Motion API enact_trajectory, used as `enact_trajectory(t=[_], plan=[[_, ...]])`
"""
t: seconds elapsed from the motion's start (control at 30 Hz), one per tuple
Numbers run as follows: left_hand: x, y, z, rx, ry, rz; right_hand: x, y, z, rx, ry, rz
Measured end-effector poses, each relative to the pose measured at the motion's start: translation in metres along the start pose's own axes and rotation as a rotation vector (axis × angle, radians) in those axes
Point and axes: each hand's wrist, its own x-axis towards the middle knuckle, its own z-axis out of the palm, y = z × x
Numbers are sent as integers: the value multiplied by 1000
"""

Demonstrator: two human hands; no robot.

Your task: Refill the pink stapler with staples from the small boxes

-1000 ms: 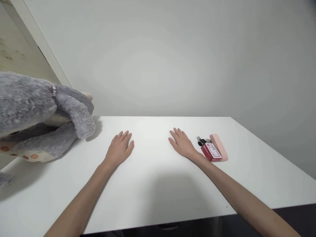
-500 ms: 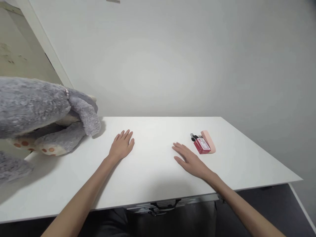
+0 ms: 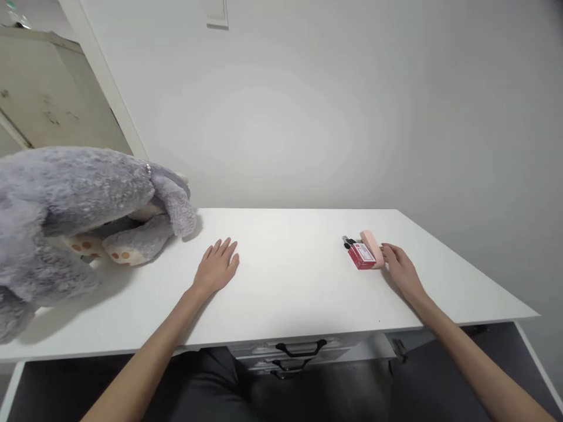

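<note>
My left hand [image 3: 216, 266] lies flat and open on the white table [image 3: 290, 275], palm down, holding nothing. My right hand [image 3: 401, 269] rests open on the table further right, its fingertips touching or almost touching a pink case [image 3: 372, 247]. A small red box [image 3: 361, 256] lies against the pink case on its left side. A small black and silver object [image 3: 348, 241] sits just behind the red box.
A large grey plush toy [image 3: 74, 211] lies on the table's left end, its paws toward the middle. A white wall stands behind the table. Drawers with black handles [image 3: 301, 350] show below the table's front edge.
My right hand has moved from the table's middle to the right, up to the pink case. The view has pulled back, showing the drawers. My left hand has stayed put.
</note>
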Motion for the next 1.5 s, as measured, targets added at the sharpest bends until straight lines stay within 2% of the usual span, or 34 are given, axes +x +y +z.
enact_trajectory(t=[0.13, 0.4, 0.6, 0.9, 1.13, 1.5], plan=[[-10, 4, -2, -1, 14, -29, 7, 13, 7, 78, -52, 72], [-17, 10, -6, 1, 22, -66, 4, 12, 8, 18, -135, 58], [-17, 8, -3, -3, 44, -56, 3, 14, 9, 59, -152, 71], [-15, 7, -4, 7, 14, -63, -1, -1, 6, -2, -165, 72], [-15, 5, 0, 15, 51, -52, 0, 2, 6, -35, -178, 55], [-14, 6, 0, 32, 30, -66, 0, 0, 4, -66, -186, 60]])
